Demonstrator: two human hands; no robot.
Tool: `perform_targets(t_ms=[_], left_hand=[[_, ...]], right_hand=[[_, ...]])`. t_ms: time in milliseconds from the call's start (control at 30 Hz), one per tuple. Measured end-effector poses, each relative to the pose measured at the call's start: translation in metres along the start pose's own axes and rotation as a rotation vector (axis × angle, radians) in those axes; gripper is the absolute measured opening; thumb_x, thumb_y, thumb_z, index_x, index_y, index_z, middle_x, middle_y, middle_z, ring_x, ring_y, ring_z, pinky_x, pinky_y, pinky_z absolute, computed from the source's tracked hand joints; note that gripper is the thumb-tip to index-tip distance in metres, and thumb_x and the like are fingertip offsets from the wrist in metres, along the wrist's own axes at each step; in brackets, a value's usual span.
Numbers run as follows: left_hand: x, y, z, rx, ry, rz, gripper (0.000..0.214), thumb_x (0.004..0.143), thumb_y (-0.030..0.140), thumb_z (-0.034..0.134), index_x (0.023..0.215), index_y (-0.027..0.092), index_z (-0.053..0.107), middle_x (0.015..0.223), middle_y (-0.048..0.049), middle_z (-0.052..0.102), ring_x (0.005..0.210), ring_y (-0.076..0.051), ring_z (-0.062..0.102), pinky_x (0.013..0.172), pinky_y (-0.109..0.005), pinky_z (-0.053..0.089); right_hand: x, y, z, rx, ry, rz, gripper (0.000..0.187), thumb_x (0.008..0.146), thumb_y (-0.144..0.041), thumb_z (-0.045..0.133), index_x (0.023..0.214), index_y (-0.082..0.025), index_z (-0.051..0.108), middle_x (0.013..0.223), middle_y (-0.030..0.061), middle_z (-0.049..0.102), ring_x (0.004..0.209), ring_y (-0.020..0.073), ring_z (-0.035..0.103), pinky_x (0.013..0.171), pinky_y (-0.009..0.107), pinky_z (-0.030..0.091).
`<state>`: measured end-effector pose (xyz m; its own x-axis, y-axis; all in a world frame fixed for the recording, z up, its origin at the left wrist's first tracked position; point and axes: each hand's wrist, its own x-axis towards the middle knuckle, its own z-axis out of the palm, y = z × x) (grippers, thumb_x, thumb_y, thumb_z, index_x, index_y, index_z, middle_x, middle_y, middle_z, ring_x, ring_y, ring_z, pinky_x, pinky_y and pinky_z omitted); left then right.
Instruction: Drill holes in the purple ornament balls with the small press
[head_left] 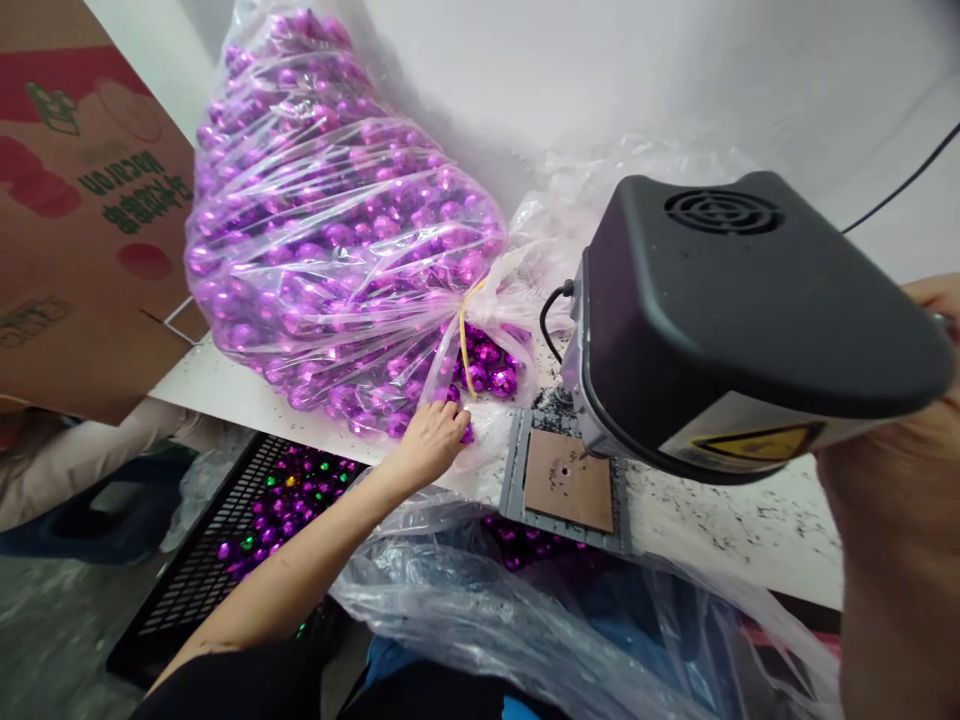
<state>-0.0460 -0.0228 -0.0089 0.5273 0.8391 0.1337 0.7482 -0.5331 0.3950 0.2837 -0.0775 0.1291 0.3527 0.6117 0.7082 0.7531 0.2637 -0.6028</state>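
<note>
Touching a purple ball (466,433) at the desk's (750,525) front edge, the left hand (431,440) hides its grip. The machine (735,320) hides the right hand's (934,295) grip too.

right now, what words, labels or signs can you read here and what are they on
On the cardboard box, a green Latin word: upside down, too blurred to read.
Green characters beside it: upside down, not legible.
Faint print lower on the same box: too faint to read.
On the black machine head, a yellow label: a warning sign, partly cut off, with no readable words.
Nothing can be quoted with confidence.
</note>
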Motion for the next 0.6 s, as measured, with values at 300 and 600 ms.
perform_targets(t_ms=[300,600], left_hand=[[-0.009,0.037,-0.025,-0.848,0.025,-0.234,0.055,0.085,0.038,0.074,0.134,0.027,0.054,0.121,-0.0071,0.058,0.103,-0.023,0.060,0.087,-0.033,0.050],[-0.007,0.072,0.032,-1.206,-0.160,-0.329,0.051,0.091,0.049,0.066,0.134,0.023,0.057,0.110,-0.0050,0.065,0.100,-0.021,0.059,0.080,-0.029,0.046]], right_hand=[[0.002,-0.008,0.007,0.050,0.065,-0.043,0.027,0.095,-0.038,0.052,0.079,-0.016,0.056,0.065,-0.0035,0.044,0.061,0.0039,0.038,0.060,0.027,0.027],[0.002,-0.016,0.004,0.141,0.030,-0.031,0.024,0.093,-0.036,0.056,0.077,-0.017,0.055,0.063,-0.0036,0.044,0.060,0.0035,0.040,0.055,0.022,0.025]])
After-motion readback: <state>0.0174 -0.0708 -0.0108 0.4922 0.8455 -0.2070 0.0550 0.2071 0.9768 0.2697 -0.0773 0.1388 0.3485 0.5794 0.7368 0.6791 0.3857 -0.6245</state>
